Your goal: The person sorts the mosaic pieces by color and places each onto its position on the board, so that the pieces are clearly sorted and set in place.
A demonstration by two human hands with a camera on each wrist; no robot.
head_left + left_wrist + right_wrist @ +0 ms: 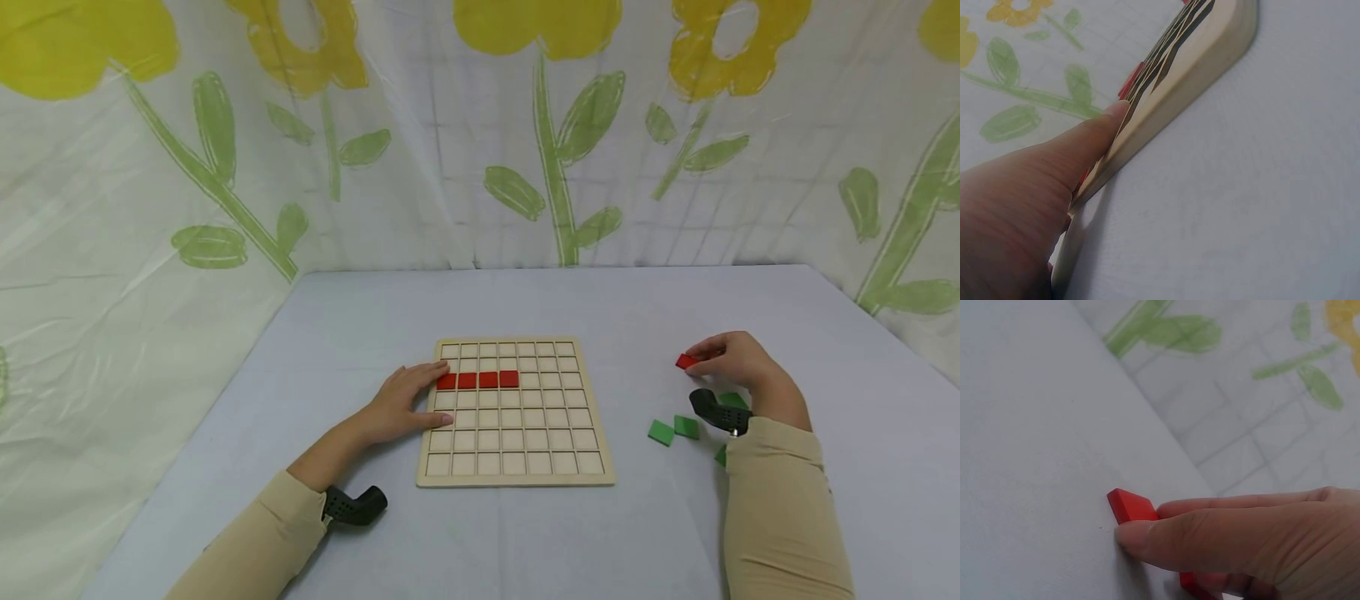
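Left hand (pixel 401 404): lower left of centre, flat and relaxed on the board's left edge, fingers straight, holding nothing.
Board (pixel 515 475): centre of frame, pale wooden grid lying flat on the table (pixel 525 300).
Red row (pixel 477 380): four red tiles side by side in the grid's upper left part, just beside the left fingertips.
Green tiles (pixel 672 429): right of the board, loose on the table, near the right wrist.
Red tile (pixel 686 361): right of centre, on the table, well apart from the board.
Right hand (pixel 738 360): far right, fingers curled, pinching the red tile.
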